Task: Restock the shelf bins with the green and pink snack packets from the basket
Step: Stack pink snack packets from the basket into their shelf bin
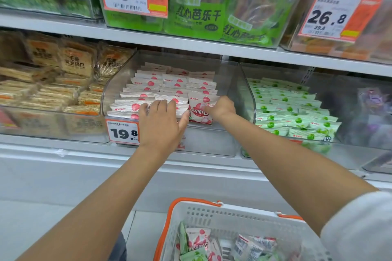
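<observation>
Head camera has both hands in the middle clear bin (207,141), doesn't it?
— Yes. The left hand (162,122) lies flat, fingers straight, on the front rows of pink packets (169,85). It covers the right part of the price tag (122,132), so only "19.8" can be read.
— And the right hand (222,108)?
— It holds one pink packet (198,113) standing upright at the bin's front right. The thumb is on its face, and the other fingers curl behind it, out of sight.
— The green ones?
— Green packets (286,110) fill the neighbouring bin (250,99) to the right, stacked in rows. Further right everything is blurred; something purplish, no more than that.
— The basket (233,207)?
— White with orange handles, low in the picture between the forearms. Pink and green packets lie jumbled inside, but the bottom edge cuts it off, so I cannot tell how many.
— Anything else cut off?
— A pale sleeve (360,229) on the right arm runs out of the corner.
</observation>
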`<action>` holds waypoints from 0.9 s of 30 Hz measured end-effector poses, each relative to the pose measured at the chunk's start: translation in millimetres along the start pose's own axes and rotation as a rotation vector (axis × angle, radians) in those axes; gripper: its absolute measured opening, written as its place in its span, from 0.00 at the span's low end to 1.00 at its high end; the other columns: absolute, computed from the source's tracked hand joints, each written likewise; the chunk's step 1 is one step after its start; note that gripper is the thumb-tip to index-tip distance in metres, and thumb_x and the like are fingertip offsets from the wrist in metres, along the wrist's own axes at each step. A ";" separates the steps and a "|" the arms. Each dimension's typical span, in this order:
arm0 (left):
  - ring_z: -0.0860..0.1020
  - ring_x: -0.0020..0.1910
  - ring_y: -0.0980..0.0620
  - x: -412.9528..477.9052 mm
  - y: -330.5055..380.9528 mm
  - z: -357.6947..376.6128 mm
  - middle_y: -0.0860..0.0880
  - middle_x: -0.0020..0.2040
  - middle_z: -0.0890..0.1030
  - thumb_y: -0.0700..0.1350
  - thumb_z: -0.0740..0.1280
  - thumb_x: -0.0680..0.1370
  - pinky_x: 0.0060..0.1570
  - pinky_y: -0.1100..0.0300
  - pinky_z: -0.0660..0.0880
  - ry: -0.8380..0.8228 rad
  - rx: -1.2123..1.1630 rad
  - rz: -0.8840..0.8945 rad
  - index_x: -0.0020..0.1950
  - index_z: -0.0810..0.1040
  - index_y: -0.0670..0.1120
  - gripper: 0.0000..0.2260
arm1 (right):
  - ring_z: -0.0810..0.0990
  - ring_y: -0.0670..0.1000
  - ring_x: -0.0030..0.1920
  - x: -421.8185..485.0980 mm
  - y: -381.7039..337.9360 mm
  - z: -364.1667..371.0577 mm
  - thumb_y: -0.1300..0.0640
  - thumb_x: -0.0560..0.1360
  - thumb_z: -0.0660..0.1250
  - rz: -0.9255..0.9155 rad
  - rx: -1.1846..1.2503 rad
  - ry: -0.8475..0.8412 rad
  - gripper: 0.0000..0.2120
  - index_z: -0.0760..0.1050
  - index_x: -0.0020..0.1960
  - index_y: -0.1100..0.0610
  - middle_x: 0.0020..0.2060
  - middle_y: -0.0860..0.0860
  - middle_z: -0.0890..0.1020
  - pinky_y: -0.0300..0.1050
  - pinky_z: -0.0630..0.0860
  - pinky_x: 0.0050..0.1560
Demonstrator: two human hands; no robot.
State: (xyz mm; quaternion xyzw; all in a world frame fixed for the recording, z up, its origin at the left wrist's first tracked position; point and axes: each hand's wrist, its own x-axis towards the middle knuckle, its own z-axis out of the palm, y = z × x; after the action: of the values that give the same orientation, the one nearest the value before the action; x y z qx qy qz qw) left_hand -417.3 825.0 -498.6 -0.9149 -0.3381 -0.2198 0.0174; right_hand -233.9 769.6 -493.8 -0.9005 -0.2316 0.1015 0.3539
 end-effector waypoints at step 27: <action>0.71 0.67 0.47 1.6 0.6 1.2 0.47 0.65 0.77 0.62 0.39 0.79 0.69 0.45 0.59 -0.022 0.033 -0.017 0.69 0.71 0.47 0.33 | 0.76 0.56 0.62 1.4 3.5 9.5 0.68 0.75 0.66 0.033 0.105 -0.358 0.17 0.75 0.63 0.61 0.60 0.56 0.79 0.49 0.71 0.66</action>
State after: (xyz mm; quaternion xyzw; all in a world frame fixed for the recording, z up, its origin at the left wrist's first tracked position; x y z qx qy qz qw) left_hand -415.4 825.7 -498.9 -0.9139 -0.3498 -0.2040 0.0268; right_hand -234.8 773.6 -503.1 -0.8520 -0.2704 0.2778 0.3518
